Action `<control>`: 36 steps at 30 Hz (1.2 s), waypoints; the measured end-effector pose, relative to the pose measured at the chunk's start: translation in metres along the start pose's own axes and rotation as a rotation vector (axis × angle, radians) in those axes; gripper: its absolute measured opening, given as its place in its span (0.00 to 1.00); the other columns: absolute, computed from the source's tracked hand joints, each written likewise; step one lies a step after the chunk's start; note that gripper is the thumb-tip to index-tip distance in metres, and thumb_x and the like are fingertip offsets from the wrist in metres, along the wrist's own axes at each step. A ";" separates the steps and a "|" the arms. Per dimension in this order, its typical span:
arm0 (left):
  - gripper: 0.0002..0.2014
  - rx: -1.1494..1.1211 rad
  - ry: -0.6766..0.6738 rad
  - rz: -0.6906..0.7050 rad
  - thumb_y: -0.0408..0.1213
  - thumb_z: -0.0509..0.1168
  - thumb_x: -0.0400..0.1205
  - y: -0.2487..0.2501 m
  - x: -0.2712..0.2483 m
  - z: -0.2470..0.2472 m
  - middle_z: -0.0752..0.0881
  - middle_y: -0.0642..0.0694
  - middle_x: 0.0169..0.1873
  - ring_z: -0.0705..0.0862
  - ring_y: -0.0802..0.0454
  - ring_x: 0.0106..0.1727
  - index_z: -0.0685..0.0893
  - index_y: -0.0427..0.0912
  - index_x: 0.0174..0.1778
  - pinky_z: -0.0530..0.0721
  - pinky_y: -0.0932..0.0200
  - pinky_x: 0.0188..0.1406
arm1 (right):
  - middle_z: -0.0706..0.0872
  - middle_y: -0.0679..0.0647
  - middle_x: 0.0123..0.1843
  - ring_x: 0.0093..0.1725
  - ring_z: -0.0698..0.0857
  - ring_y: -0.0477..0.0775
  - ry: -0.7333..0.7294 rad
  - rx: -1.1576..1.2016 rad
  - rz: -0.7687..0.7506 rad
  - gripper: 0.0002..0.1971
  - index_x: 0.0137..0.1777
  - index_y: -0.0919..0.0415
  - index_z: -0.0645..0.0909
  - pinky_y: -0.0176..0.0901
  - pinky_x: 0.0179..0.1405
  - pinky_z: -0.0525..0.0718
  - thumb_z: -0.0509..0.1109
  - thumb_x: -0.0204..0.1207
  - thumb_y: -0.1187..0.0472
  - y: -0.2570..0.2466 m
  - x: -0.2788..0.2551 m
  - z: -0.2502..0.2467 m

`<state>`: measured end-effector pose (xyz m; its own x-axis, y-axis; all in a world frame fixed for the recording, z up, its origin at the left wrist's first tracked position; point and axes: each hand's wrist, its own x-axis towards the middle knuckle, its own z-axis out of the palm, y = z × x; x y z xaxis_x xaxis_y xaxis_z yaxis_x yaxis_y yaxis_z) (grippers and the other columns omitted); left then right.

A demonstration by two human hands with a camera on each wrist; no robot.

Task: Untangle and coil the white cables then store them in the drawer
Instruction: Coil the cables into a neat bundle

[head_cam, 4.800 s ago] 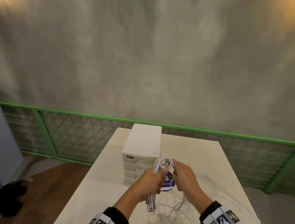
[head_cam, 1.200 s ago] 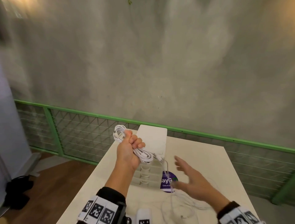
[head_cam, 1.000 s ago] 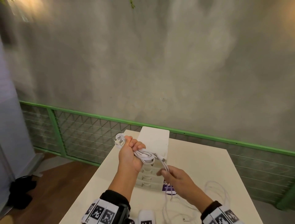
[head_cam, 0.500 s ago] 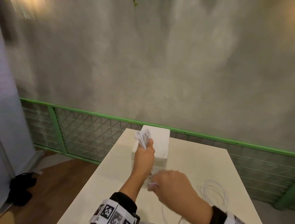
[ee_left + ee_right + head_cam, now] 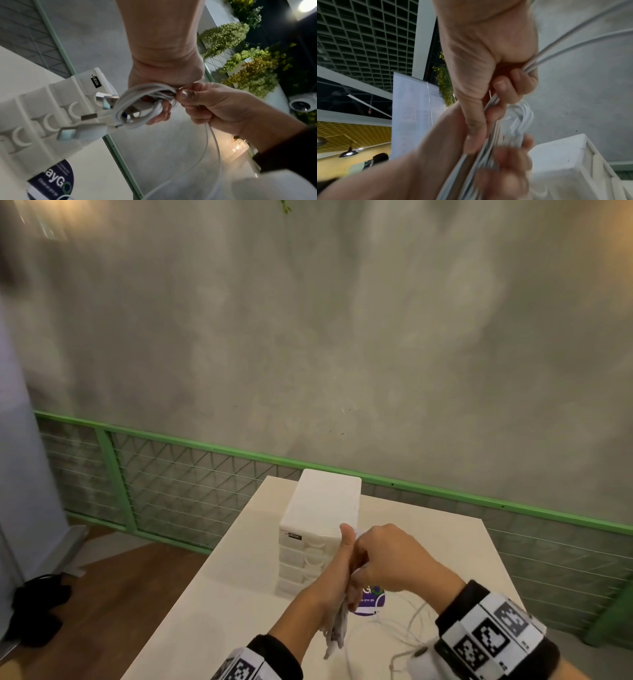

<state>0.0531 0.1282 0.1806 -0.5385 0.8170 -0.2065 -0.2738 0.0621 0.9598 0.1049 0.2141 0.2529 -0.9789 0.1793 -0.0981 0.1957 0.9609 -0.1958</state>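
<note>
Your left hand [image 5: 337, 573] grips the coiled white cables [image 5: 137, 105]; your right hand [image 5: 387, 559] pinches loose strands beside it, before the drawer unit [image 5: 318, 529].

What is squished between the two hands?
A bundle of white cables. The left hand grips the coil, and the right hand pinches strands against it. The left wrist view shows it best.

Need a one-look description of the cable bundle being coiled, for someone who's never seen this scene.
Start at the white drawer unit standing on the pale table. Just in front of it the left hand grips the coiled white cable bundle, several metal plugs poking out. Unlike the loose white cable on the table, it is looped tight and off the surface, the right hand pinching it.
</note>
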 end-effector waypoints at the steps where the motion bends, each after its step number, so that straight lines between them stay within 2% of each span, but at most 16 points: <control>1: 0.36 0.037 -0.016 0.014 0.81 0.45 0.62 -0.004 0.000 0.000 0.64 0.51 0.18 0.61 0.57 0.19 0.81 0.52 0.32 0.59 0.62 0.21 | 0.83 0.48 0.30 0.38 0.81 0.53 -0.015 -0.018 0.006 0.06 0.35 0.53 0.84 0.39 0.29 0.72 0.77 0.60 0.53 0.003 0.002 -0.007; 2: 0.35 0.098 -0.024 0.015 0.82 0.53 0.60 -0.008 0.001 -0.001 0.64 0.52 0.20 0.60 0.57 0.20 0.78 0.51 0.37 0.60 0.63 0.22 | 0.79 0.45 0.28 0.37 0.78 0.51 -0.021 -0.027 0.013 0.06 0.34 0.51 0.84 0.40 0.30 0.72 0.78 0.60 0.53 0.008 0.004 -0.015; 4: 0.33 0.237 -0.042 -0.012 0.71 0.66 0.58 -0.016 0.000 0.000 0.68 0.52 0.26 0.63 0.59 0.21 0.74 0.53 0.50 0.63 0.65 0.21 | 0.75 0.40 0.26 0.34 0.77 0.46 -0.016 0.027 0.025 0.07 0.38 0.49 0.86 0.35 0.31 0.72 0.80 0.60 0.55 0.021 0.008 -0.034; 6: 0.34 0.355 -0.076 -0.035 0.62 0.70 0.62 -0.024 -0.001 -0.002 0.72 0.50 0.32 0.67 0.58 0.22 0.71 0.52 0.61 0.67 0.66 0.21 | 0.79 0.39 0.24 0.30 0.77 0.41 -0.012 0.204 0.043 0.07 0.34 0.48 0.87 0.27 0.28 0.71 0.82 0.60 0.58 0.037 0.012 -0.054; 9: 0.09 0.338 -0.113 -0.011 0.48 0.61 0.83 -0.022 -0.004 0.002 0.71 0.49 0.30 0.67 0.59 0.21 0.72 0.48 0.48 0.67 0.67 0.20 | 0.86 0.43 0.30 0.36 0.79 0.43 0.020 0.392 0.081 0.06 0.31 0.46 0.87 0.30 0.33 0.73 0.81 0.63 0.58 0.056 0.018 -0.069; 11: 0.11 0.289 -0.099 -0.030 0.46 0.56 0.86 -0.013 -0.006 0.002 0.70 0.50 0.25 0.65 0.59 0.19 0.69 0.48 0.39 0.65 0.67 0.19 | 0.87 0.46 0.32 0.34 0.78 0.44 0.078 0.430 0.105 0.02 0.35 0.48 0.89 0.27 0.29 0.72 0.79 0.66 0.57 0.067 0.021 -0.068; 13: 0.13 0.229 -0.099 -0.068 0.50 0.53 0.86 -0.008 -0.005 -0.001 0.67 0.53 0.22 0.62 0.59 0.19 0.69 0.48 0.38 0.62 0.67 0.20 | 0.90 0.53 0.36 0.31 0.77 0.46 0.173 0.432 0.139 0.02 0.36 0.47 0.89 0.29 0.27 0.72 0.76 0.69 0.53 0.079 0.023 -0.061; 15: 0.13 0.280 -0.139 -0.112 0.54 0.52 0.85 -0.005 -0.005 -0.004 0.66 0.53 0.23 0.61 0.58 0.22 0.72 0.50 0.44 0.60 0.68 0.20 | 0.91 0.57 0.40 0.32 0.78 0.49 0.251 0.401 0.181 0.05 0.34 0.43 0.87 0.32 0.28 0.73 0.74 0.70 0.49 0.088 0.021 -0.054; 18: 0.20 0.572 -0.171 -0.142 0.60 0.50 0.83 -0.005 -0.007 0.003 0.71 0.49 0.28 0.64 0.55 0.25 0.75 0.50 0.59 0.64 0.66 0.23 | 0.83 0.43 0.33 0.28 0.77 0.46 0.262 0.322 0.155 0.07 0.37 0.47 0.85 0.26 0.22 0.71 0.71 0.73 0.48 0.078 0.020 -0.051; 21: 0.18 0.720 -0.158 -0.151 0.60 0.52 0.83 -0.009 -0.003 0.018 0.74 0.49 0.29 0.68 0.55 0.25 0.75 0.49 0.50 0.67 0.64 0.26 | 0.81 0.47 0.37 0.39 0.78 0.47 0.308 0.210 0.082 0.11 0.43 0.55 0.88 0.38 0.36 0.72 0.71 0.73 0.48 0.059 0.030 -0.056; 23: 0.15 0.656 -0.116 -0.139 0.56 0.54 0.84 -0.009 -0.002 0.020 0.73 0.49 0.28 0.68 0.57 0.24 0.75 0.48 0.43 0.66 0.66 0.24 | 0.81 0.49 0.39 0.44 0.77 0.49 0.324 0.192 0.100 0.12 0.45 0.56 0.88 0.40 0.38 0.71 0.71 0.72 0.48 0.060 0.034 -0.058; 25: 0.12 0.512 -0.073 -0.102 0.52 0.55 0.85 -0.005 -0.002 0.013 0.71 0.50 0.27 0.66 0.59 0.21 0.75 0.50 0.42 0.63 0.67 0.20 | 0.81 0.49 0.37 0.43 0.78 0.50 0.305 0.220 0.168 0.11 0.42 0.56 0.87 0.40 0.34 0.71 0.72 0.72 0.48 0.074 0.033 -0.058; 27: 0.09 0.395 -0.045 -0.081 0.50 0.54 0.86 0.001 -0.004 0.001 0.68 0.51 0.26 0.63 0.60 0.20 0.74 0.50 0.45 0.60 0.68 0.19 | 0.78 0.45 0.29 0.33 0.77 0.48 0.278 0.292 0.215 0.10 0.37 0.52 0.86 0.34 0.25 0.69 0.72 0.72 0.48 0.090 0.025 -0.052; 30: 0.13 0.238 -0.087 -0.053 0.49 0.54 0.86 0.005 -0.006 -0.011 0.64 0.55 0.20 0.60 0.62 0.17 0.71 0.48 0.39 0.57 0.69 0.18 | 0.76 0.47 0.25 0.22 0.69 0.44 0.221 0.362 0.215 0.12 0.38 0.54 0.86 0.28 0.17 0.63 0.70 0.74 0.47 0.103 0.018 -0.028; 33: 0.17 0.147 -0.129 -0.077 0.51 0.50 0.86 0.008 -0.010 -0.013 0.65 0.57 0.16 0.60 0.62 0.16 0.74 0.45 0.38 0.58 0.70 0.17 | 0.80 0.44 0.32 0.29 0.74 0.42 -0.019 0.233 0.211 0.13 0.40 0.50 0.85 0.27 0.26 0.69 0.62 0.80 0.47 0.102 0.013 -0.008; 36: 0.20 0.124 -0.150 -0.129 0.54 0.51 0.85 0.005 -0.008 -0.012 0.64 0.56 0.15 0.59 0.62 0.16 0.75 0.46 0.35 0.57 0.71 0.17 | 0.84 0.50 0.51 0.50 0.81 0.50 -0.131 0.119 0.149 0.17 0.58 0.57 0.84 0.38 0.48 0.76 0.54 0.84 0.55 0.091 0.009 -0.015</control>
<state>0.0466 0.1152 0.1849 -0.3785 0.8730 -0.3075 -0.2276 0.2342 0.9452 0.1132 0.3059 0.2485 -0.9241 0.2815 -0.2586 0.3510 0.8928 -0.2824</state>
